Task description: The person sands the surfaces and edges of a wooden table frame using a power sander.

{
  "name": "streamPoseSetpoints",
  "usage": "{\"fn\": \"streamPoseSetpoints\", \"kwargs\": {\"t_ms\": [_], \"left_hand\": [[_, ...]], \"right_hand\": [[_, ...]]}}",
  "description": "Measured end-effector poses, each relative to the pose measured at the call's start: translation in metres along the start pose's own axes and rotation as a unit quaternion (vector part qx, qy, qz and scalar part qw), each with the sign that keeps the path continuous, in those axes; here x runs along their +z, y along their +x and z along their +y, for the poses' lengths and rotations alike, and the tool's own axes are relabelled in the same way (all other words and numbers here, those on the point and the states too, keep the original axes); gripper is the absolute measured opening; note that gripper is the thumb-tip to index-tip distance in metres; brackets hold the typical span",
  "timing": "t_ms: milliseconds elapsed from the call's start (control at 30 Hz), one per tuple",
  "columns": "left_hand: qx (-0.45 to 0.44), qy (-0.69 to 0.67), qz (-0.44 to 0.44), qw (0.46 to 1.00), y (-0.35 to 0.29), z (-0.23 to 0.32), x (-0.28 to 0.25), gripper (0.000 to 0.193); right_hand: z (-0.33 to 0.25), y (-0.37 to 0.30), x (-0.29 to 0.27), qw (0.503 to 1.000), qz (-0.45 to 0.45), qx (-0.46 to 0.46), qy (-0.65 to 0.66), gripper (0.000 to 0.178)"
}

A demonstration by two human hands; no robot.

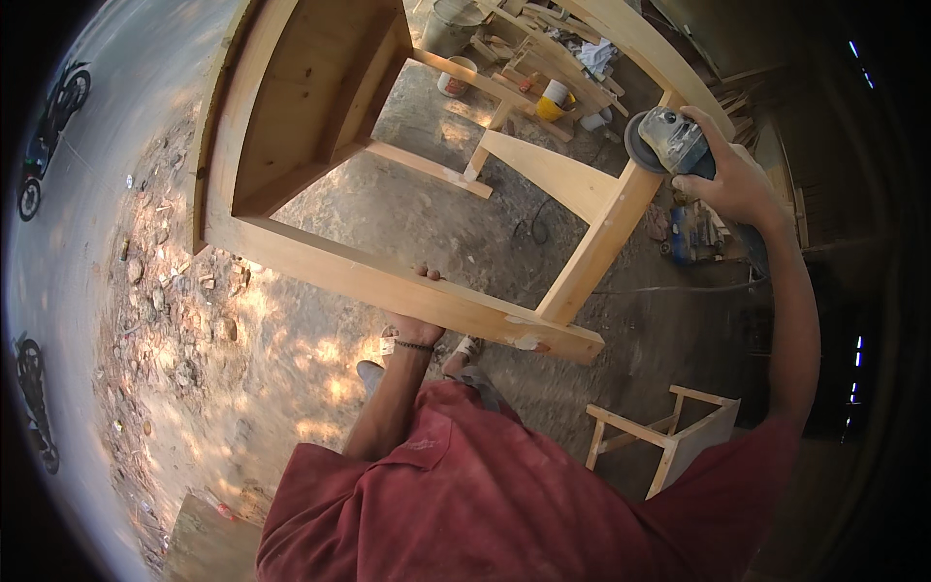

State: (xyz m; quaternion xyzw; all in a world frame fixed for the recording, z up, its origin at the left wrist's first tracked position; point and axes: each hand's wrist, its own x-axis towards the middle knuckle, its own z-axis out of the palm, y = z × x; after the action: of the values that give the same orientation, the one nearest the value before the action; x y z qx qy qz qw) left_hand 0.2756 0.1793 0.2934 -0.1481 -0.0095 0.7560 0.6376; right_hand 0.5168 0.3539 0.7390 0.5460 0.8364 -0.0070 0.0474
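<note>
At the lower centre of the frame, the left hand (415,325) is curled over the near rail of a pale wooden frame (388,281), fingertips showing above the rail's edge. That frame spans the middle and upper left. At the upper right, an angle grinder (669,141) is gripped by the right hand (729,179), fingers closed round its body, its disc just beside the frame's upright post. Paint buckets (555,97) are seen beyond.

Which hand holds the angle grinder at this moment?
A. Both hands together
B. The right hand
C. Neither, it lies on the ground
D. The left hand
B: the right hand grips the angle grinder at the wooden frame, while the left hand holds the frame's near rail.
</note>
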Motion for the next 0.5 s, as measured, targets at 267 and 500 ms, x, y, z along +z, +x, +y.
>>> {"fn": "streamPoseSetpoints", "kwargs": {"t_ms": [267,500], "left_hand": [[0.005,0.01,-0.009,1.0,-0.006,0.001,-0.004,0.049],[-0.022,-0.047,0.032,0.998,0.009,-0.006,-0.021,0.065]], "right_hand": [[0.015,0.018,-0.018,1.0,0.02,0.008,0.017,0.089],[-0.002,-0.064,0.026,0.981,0.087,0.041,0.169,0.091]]}}
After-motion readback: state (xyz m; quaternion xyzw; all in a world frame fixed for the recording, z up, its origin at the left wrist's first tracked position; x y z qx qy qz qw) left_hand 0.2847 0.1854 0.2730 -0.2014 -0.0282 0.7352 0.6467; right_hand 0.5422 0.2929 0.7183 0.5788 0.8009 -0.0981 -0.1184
